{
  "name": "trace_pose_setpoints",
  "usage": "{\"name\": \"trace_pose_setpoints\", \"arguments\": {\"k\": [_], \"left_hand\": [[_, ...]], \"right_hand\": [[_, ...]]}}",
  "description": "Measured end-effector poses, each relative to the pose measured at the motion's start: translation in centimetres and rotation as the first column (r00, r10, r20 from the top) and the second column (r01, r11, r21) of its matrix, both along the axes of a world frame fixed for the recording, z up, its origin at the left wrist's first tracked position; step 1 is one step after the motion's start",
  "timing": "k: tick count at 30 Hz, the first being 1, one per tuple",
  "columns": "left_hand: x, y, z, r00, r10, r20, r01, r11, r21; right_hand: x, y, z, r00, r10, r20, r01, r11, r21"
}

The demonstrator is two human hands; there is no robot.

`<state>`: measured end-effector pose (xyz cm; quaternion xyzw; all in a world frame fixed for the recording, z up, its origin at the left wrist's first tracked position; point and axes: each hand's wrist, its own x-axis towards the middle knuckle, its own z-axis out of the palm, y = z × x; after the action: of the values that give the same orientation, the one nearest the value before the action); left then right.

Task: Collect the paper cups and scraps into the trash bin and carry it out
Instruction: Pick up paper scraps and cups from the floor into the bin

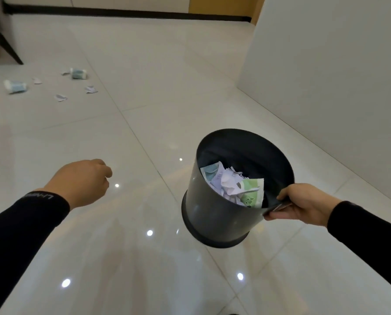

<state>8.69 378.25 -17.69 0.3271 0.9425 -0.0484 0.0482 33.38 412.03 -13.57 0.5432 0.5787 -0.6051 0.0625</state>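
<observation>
My right hand (300,205) grips the near rim of a dark grey round trash bin (212,214), which hangs tilted above the floor. Crumpled white paper, a blue-green cup and a green wrapper (251,192) lie inside it. My left hand (83,183) hovers to the left with fingers loosely curled and nothing in it. Far off at the upper left, two blue-and-white paper cups (78,73) (16,86) lie on their sides on the floor, with several torn paper scraps (60,97) around them.
Glossy white floor tiles (144,110) stretch ahead. A white wall panel (326,64) runs along the right. A dark furniture leg (8,48) stands at the far left near the cups. A black baseboard (121,12) lines the back wall.
</observation>
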Motion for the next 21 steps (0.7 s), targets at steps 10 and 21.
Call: {"name": "trace_pose_setpoints", "arguments": {"k": [10,21], "left_hand": [[1.0,-3.2,2.6,0.991,0.133,0.028,-0.134,0.991,0.027],[-4.2,-0.8,9.5,0.978,0.207,0.041,-0.181,0.922,-0.343]], "right_hand": [[-11.9,-2.8,-0.7,0.978,0.147,-0.151,-0.164,0.98,-0.113],[-21.9,-3.7,0.6,0.92,0.291,-0.262,-0.346,0.917,-0.196]]}}
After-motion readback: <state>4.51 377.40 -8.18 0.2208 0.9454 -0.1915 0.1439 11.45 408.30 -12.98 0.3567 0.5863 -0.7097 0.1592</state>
